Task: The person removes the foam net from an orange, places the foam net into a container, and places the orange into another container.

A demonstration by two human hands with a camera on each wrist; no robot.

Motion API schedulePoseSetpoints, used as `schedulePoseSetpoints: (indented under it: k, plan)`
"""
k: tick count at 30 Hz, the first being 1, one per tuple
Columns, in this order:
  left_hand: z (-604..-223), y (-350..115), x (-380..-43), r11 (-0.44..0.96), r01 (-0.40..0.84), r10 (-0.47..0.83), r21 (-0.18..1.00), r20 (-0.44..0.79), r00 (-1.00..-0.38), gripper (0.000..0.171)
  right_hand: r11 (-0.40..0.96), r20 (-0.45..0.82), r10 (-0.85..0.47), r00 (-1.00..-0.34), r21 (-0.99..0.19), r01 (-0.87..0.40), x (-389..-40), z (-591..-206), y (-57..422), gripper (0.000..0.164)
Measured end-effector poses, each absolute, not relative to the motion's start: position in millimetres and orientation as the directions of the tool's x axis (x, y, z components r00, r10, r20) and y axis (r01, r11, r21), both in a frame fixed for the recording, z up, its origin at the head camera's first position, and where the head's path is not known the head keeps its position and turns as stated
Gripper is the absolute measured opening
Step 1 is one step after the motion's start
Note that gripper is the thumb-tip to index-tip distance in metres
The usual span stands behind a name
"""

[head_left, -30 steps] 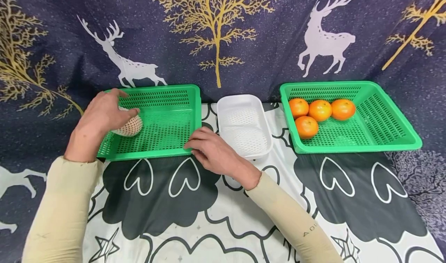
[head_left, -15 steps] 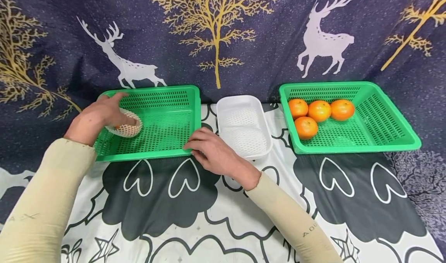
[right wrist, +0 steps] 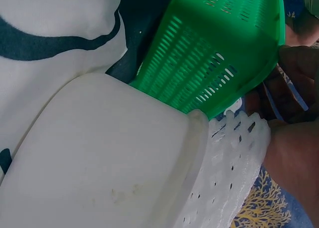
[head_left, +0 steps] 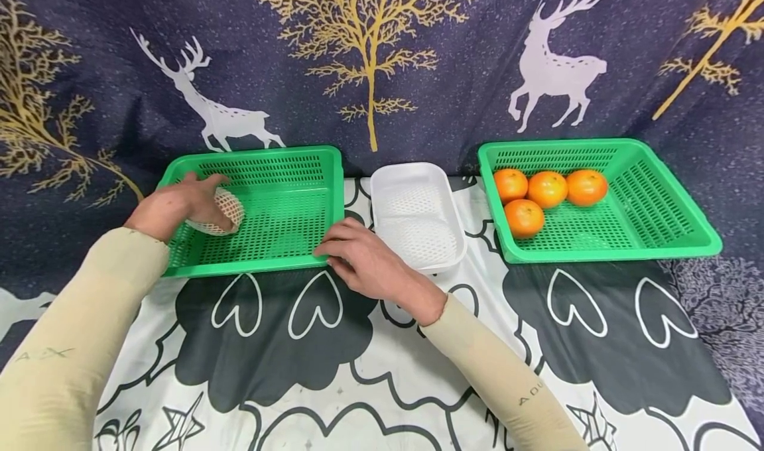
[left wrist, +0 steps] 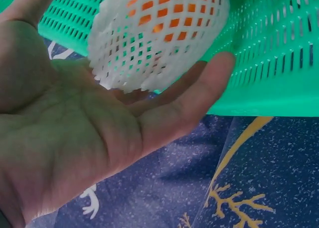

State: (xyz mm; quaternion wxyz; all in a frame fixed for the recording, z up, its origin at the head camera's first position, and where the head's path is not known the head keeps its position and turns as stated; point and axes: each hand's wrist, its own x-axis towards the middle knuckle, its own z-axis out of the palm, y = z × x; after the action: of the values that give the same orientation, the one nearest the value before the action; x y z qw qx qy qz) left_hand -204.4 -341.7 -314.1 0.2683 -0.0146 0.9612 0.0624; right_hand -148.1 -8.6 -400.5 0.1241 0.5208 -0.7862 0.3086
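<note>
In the head view my left hand (head_left: 190, 202) is inside the left green basket (head_left: 286, 262), spread around an orange (left wrist: 175, 9) in a white foam net sleeve (head_left: 230, 207). The left wrist view shows the fingers extended past the sleeve, its loose open end towards the palm, with a gap between. The sleeved orange lies at the basket's left end, partly hidden by the hand. My right hand (head_left: 367, 258) holds the basket's near right corner, its fingers bent over the rim.
A white tray (head_left: 459, 252) with foam net sleeves (head_left: 418, 239) stands between the baskets. To the right, a second green basket (head_left: 597, 255) holds several bare oranges (head_left: 548, 190). A dark patterned cloth (head_left: 418, 126) hangs close behind everything.
My left hand has reached lower and further around the sleeved orange, which has turned slightly. The left basket's left end has shifted a little outward. My right hand has stayed in place.
</note>
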Motion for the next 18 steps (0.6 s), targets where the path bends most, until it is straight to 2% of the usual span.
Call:
schedulePoseSetpoints:
  k: [9,18]
  plan:
    - [-326,-341,-213,0.992,-0.047,0.020,0.117,-0.513,-0.858,0.083,0.264,0.517,-0.738,-0.433,-0.369,-0.891,-149,-402,-8,0.021]
    - [-328,-336,-219,0.994,-0.023,0.035,0.104,-0.517,-0.855,0.073,0.274,0.503,-0.742,-0.443,-0.375,-0.886,-149,-402,-7,0.021]
